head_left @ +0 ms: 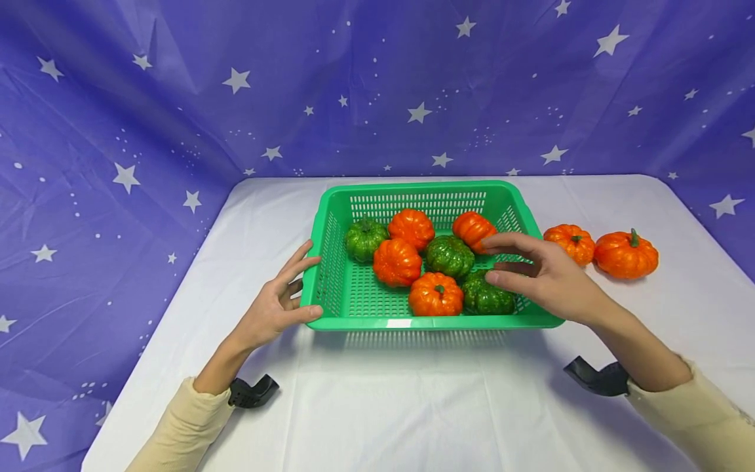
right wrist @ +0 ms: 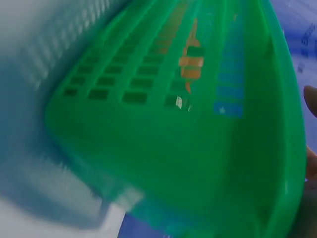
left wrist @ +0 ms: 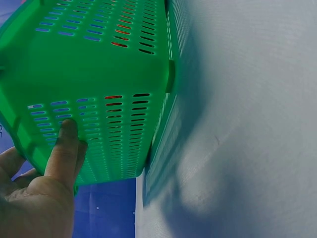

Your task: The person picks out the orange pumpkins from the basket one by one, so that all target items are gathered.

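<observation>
A green slotted basket point(head_left: 413, 188) stands on the white table and holds several orange pumpkins point(head_left: 396, 262) and three green ones point(head_left: 449, 255). My left hand point(head_left: 297, 288) rests against the basket's left front corner, thumb on the front rim and straight fingers along the left wall. The left wrist view shows a finger point(left wrist: 67, 144) pressed on the basket wall point(left wrist: 99, 64). My right hand point(head_left: 492, 260) hovers open over the basket's right side, fingertips just above a green pumpkin point(head_left: 486, 298), holding nothing. The right wrist view is filled by the blurred basket point(right wrist: 173, 148).
Two more orange pumpkins point(head_left: 569, 242) point(head_left: 626, 254) lie on the table to the right of the basket. The white tablecloth point(head_left: 413, 406) stretches in front of me. A purple starred backdrop point(head_left: 177, 98) hangs behind and on both sides.
</observation>
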Available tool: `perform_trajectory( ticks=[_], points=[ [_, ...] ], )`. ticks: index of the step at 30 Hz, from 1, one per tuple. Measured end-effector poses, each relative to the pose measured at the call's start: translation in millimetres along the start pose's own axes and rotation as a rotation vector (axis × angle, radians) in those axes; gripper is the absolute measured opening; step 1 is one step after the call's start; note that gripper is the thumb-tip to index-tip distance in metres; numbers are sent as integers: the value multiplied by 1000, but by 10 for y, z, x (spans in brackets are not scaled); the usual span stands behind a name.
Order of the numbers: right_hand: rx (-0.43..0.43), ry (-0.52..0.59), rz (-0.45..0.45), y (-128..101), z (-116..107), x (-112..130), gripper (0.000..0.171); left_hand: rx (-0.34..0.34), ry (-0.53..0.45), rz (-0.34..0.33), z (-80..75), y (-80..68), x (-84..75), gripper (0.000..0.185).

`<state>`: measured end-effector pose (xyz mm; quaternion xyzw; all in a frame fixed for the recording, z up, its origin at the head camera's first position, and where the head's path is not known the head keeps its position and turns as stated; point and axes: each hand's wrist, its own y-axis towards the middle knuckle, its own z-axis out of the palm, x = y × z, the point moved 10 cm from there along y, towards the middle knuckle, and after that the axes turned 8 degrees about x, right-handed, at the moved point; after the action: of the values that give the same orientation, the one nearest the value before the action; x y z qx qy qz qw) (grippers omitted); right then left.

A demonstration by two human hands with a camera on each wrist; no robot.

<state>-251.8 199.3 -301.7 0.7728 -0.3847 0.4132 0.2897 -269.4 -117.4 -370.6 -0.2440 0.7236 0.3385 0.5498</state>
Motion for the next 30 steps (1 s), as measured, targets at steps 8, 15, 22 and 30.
perform_trajectory(
  ticks=[8, 15, 22, 30],
  points=[
    [106, -19, -21, 142, 345, 45, 42, 1, 7, -2, 5, 12, -12, 74],
    [186, -71, 19, 256, 568, 13, 43, -1, 1, 1, 0, 12, -10, 74],
    [240, -181, 55, 355, 679, -24, 48, -3, -11, 12, 0, 9, -11, 74],
    [286, -221, 157, 410, 741, -156, 54, 1, -28, 16, 0, 9, 3, 73]
  ],
)
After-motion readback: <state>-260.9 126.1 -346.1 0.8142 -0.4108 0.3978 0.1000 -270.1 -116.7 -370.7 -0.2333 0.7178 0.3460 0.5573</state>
